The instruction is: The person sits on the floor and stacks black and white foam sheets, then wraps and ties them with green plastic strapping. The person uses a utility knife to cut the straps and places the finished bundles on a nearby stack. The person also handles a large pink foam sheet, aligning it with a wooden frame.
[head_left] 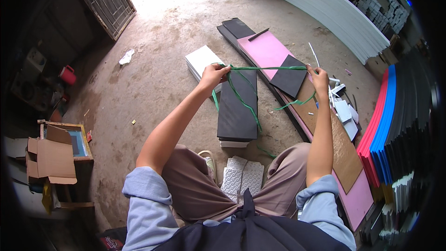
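A green plastic twine [269, 68] is stretched level between my two raised hands. My left hand [214, 75] pinches it at one end of the taut stretch, and my right hand [318, 80] grips it at the other. Loose strands of the twine hang below, some crossing a stack of black foam sheets [237, 111] on the floor in front of me. White sheets show at the bottom of that stack. Behind my left hand lies a white block of stacked sheets [204, 59]. Between my knees sit white textured foam pieces [241, 176].
To the right lies a long pile with pink foam [267, 51], a black square sheet [289, 76] and brown board [344, 158]. White scraps [344, 111] lie beside it. Red, blue and black sheets [385, 111] stand far right. A cardboard box [53, 158] is at left.
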Demonstrator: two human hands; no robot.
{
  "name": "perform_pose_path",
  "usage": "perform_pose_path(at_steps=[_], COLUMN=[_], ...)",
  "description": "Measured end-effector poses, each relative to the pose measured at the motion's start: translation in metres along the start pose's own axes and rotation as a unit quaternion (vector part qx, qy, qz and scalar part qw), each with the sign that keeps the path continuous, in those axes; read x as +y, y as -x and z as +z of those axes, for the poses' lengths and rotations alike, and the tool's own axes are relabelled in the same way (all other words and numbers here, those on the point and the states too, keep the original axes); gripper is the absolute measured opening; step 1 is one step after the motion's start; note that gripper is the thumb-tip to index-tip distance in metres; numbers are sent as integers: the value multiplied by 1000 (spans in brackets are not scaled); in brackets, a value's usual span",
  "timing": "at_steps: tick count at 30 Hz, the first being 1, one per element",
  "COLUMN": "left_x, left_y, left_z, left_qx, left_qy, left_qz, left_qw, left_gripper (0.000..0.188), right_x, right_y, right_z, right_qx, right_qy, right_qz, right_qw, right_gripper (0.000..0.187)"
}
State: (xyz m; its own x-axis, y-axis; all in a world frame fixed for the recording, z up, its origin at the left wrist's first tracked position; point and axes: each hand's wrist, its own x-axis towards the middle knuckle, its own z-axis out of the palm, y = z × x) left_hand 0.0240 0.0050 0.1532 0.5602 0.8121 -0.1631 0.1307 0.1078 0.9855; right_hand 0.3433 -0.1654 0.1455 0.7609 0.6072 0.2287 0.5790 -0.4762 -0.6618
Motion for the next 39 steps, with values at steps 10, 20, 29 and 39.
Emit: perform_pose_path(at_steps=[10,20,29,39], left_x=[-3,-4,-69,-52], left_y=[8,3,-15,-12], left_z=[37,10,-34,8], left_qx=[-103,-41,19,-127], left_qy=[-17,-307,-380,-395], left_qz=[-31,83,94,169], left_qw=[994,947,920,894], left_gripper=[27,22,21,29], right_x=[-78,-105,-27,-61], right_y=[66,65,26,51], right_z=[60,41,33,56], right_qx=[-296,-345,-422,-385], right_qy=[-6,-48,-151,-543], right_qz=[-215,-188,-16,-3], right_qw=[931,918,894,746], right_gripper=[61,25,22,18])
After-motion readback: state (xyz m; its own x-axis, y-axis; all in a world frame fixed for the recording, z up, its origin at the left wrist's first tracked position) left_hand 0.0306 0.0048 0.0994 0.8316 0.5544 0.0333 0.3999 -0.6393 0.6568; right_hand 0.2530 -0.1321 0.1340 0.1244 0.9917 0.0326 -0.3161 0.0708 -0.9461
